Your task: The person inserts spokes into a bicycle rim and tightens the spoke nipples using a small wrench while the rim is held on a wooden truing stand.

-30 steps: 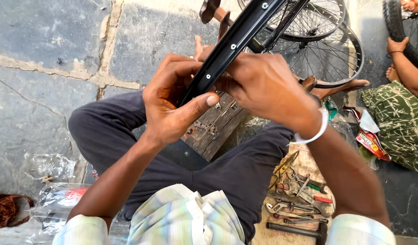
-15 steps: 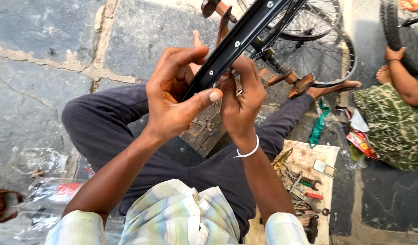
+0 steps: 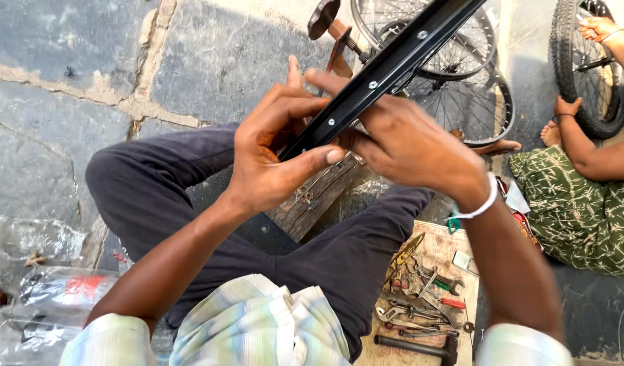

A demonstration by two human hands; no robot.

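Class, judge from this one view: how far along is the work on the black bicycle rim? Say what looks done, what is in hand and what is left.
Done: the black bicycle rim is bare, with no tyre and no spokes visible on the part shown; its holes look open.
In hand: the left hand and right hand both grip it over a wooden block.
Left: probably fitting; the hand tools lie unused beside the knee.

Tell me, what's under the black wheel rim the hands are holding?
Under the black rim, a worn wooden block and dark trousers show; both hands cover the rest.
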